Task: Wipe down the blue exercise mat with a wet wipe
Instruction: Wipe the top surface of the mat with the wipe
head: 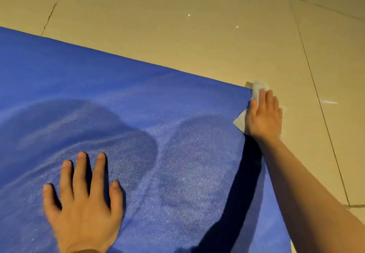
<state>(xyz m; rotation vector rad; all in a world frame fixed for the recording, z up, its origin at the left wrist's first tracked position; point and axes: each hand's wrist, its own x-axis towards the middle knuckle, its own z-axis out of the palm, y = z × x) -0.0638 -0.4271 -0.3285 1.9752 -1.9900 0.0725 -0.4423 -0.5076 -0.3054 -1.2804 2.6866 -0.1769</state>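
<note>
Pressing flat on the wipe (256,89) with straight fingers, right hand (263,114) at the far right corner of the mat (98,94), palm down, fingers close together and pointing away. Under this hand, pale wipe showing at two places: a crumpled part beyond the fingertips, lying on the floor (197,25) just past the mat edge, and a pointed flap at the thumb side, lying on the blue surface. Not pinched or curled around, only pressed from above. Right forearm bare, coming from the lower right corner, with a dark shadow on the mat below it. Left hand (85,209) flat on the mat at lower left, fingers spread wide and straight, holding nothing, palm on the blue surface. Mat spread flat on the floor, filling the left and lower part of the view, its far edge running diagonally from upper left down to the right corner. On the mat surface, darker curved patches with lighter grainy zones between the two hands, looking like damp streaks. Floor of large beige glossy tiles with thin dark joints, small bright light spots reflected on it.
</note>
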